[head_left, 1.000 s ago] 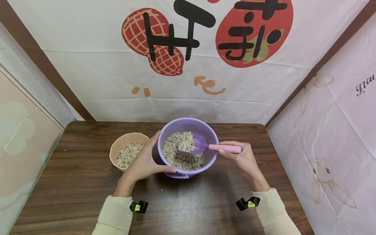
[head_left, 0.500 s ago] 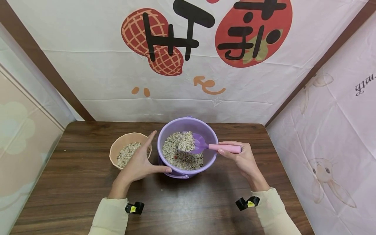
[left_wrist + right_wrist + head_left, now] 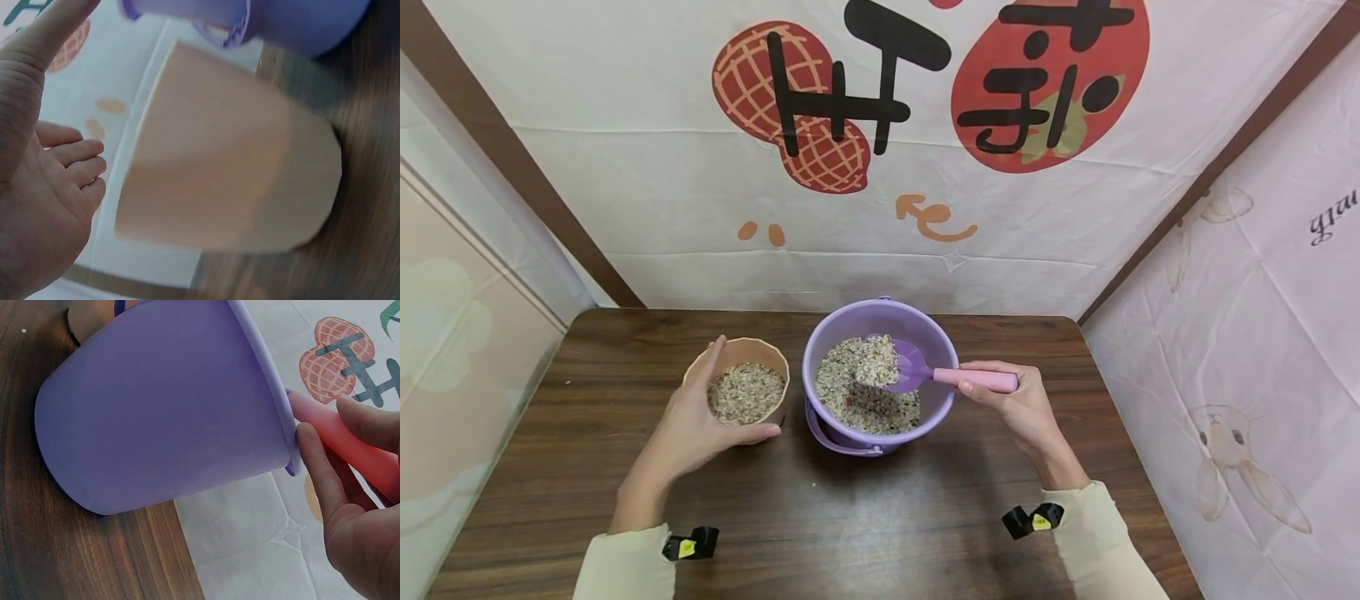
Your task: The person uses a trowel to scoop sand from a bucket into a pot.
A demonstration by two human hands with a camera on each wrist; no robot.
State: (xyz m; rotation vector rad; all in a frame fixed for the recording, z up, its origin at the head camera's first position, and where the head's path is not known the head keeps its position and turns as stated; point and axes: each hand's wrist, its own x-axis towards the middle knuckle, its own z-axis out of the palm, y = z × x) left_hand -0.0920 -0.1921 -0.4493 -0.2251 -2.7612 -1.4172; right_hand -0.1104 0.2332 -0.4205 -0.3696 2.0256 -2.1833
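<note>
My right hand (image 3: pixel 1018 408) grips the pink handle (image 3: pixel 973 380) of a small purple shovel. Its blade (image 3: pixel 912 367) lies inside a purple bucket (image 3: pixel 938 333), heaped with pale mixed grains. More grains (image 3: pixel 880 417) with a red speck lie in the bucket below it. In the right wrist view, a fingertip meets the bucket's rim beside the handle. My left hand (image 3: pixel 688 429) spreads around the near left side of a peach bowl (image 3: pixel 775 354), which holds similar grains (image 3: pixel 745 393). In the left wrist view a gap shows between the fingers (image 3: pixel 78 153) and the bowl's wall; whether the thumb touches it I cannot tell.
Both containers stand near the back of a brown wooden table (image 3: pixel 880 533), the bowl left of the bucket. The bucket's handle (image 3: pixel 842 446) hangs down at its front. A printed white cloth (image 3: pixel 880 275) rises behind the table.
My left hand has left the bucket's rim and moved left to the bowl. The bowl's grains are now more fully in sight. The right hand and shovel have stayed in place.
</note>
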